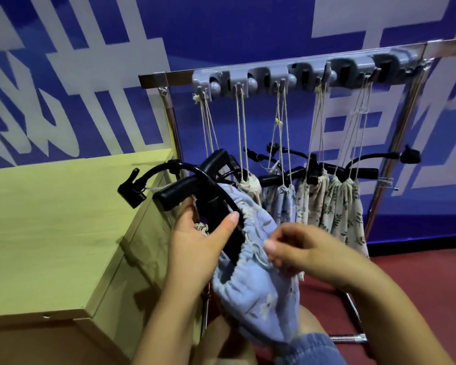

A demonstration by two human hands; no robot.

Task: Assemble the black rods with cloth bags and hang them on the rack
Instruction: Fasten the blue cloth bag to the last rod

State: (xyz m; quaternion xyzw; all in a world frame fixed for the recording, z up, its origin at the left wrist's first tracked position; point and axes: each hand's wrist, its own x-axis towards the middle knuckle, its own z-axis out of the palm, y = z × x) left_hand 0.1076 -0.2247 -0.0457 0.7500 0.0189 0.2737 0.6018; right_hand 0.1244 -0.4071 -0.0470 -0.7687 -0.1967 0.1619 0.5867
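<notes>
My left hand (pixel 195 243) grips the black rod (pixel 216 204), thumb over the front, fingers curled behind. The rod runs up toward 11 o'clock, ending in a curved neck and a clip (pixel 132 188). The rod's lower end sits inside the gathered mouth of the blue cloth bag (pixel 258 291), which hangs toward 6 o'clock over my lap.

My right hand (pixel 298 251), at 3 o'clock of the left, pinches the bag's hem or drawstring between fingertips; which one I cannot tell.

At 1 o'clock stands the rack (pixel 279 65): a metal bar carrying a grey holder strip. Five bags (pixel 337 206) with rods already hang from it by cords.

At 9 o'clock, a pale wooden cabinet (pixel 50 233). Behind, a blue wall (pixel 221 27) bears large white characters, cut off and unreadable. No brand marks legible on rods or bags.
</notes>
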